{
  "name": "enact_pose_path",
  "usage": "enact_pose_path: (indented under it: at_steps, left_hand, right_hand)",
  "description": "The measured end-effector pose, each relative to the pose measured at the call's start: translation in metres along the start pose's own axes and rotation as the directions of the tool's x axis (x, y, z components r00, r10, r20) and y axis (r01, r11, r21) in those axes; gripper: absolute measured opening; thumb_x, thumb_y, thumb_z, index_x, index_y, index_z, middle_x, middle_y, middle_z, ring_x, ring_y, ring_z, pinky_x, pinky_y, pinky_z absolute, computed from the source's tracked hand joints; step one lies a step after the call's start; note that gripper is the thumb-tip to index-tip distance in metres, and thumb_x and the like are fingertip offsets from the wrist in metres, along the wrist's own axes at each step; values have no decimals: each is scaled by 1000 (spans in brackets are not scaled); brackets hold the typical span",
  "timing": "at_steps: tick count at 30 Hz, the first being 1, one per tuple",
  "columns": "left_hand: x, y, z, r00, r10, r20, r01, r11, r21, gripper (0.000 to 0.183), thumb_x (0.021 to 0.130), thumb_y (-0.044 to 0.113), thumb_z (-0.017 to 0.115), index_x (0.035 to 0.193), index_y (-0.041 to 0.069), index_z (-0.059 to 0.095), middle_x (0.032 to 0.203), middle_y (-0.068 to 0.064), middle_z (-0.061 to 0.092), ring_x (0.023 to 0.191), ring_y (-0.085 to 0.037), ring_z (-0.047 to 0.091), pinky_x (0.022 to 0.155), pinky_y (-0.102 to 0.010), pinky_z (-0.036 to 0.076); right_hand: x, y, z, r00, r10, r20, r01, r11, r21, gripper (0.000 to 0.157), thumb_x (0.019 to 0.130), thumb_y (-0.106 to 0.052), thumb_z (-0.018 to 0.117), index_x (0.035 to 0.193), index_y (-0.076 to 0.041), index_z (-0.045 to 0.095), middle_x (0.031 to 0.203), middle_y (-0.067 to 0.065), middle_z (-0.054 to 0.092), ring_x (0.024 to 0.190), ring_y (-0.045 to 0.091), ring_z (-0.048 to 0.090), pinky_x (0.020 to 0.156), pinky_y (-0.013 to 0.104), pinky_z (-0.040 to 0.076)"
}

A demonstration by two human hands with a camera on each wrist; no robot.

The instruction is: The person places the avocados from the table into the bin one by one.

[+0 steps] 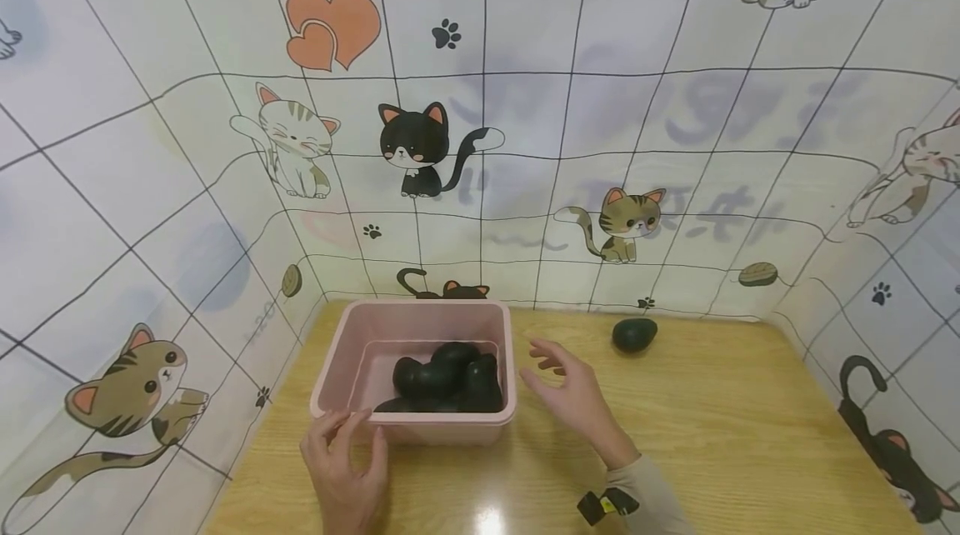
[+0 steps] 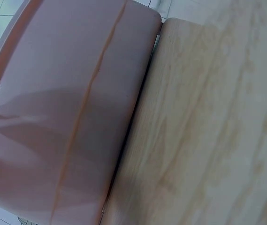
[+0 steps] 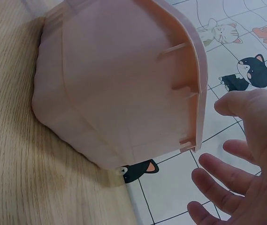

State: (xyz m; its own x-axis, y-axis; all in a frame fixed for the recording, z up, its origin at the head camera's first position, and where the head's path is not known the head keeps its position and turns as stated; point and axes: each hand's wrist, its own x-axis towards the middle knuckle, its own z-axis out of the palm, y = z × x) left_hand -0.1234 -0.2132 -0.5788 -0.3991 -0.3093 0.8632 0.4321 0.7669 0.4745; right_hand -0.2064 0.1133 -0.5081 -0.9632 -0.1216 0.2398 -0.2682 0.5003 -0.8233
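A pink plastic bin [image 1: 420,432] stands on the wooden table, holding several dark green avocados [image 1: 442,377] heaped toward its right side. At the bin's front left corner, my left hand [image 1: 345,464] touches the rim with its fingertips, thumb held apart before the front wall. Only a fingertip of that hand shows at the edge of the left wrist view. My right hand [image 1: 573,397] hovers just right of the bin, fingers spread and loosely bent, nothing in them. The right wrist view shows its fingers [image 3: 222,173] apart from the bin's outer wall [image 3: 124,89].
One more avocado [image 1: 634,336] lies by itself on the wooden table [image 1: 720,427], near the back wall and right of the bin. Sheeting [image 1: 525,118] printed with cats and a grid encloses the table at the back and both sides.
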Motion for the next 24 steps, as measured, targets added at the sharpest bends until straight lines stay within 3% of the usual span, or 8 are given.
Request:
enact_pose_path:
  at_steps: [6,24]
  left_hand:
    - [1,0,0,1000,10,-11,-10,1000,3,32,76,16,73,104,0,77,109,-28,60,107,-44,48,113,-21,24]
    - [1,-1,0,1000,8,5,-8,1000,-3,33,76,16,74,105,1,78,110,-27,60,109,-44,49,113,-21,25]
  right_hand:
    - [0,5,1,1000,1,-17,-1,1000,-3,51,94,-24,80,143,-20,66,130,5,76,115,28,72,104,55,54]
    - [-3,23,-3,998,61,-32,-61,998,-22,49,96,-27,78,142,-14,66,131,13,75,116,33,71,104,58,54]
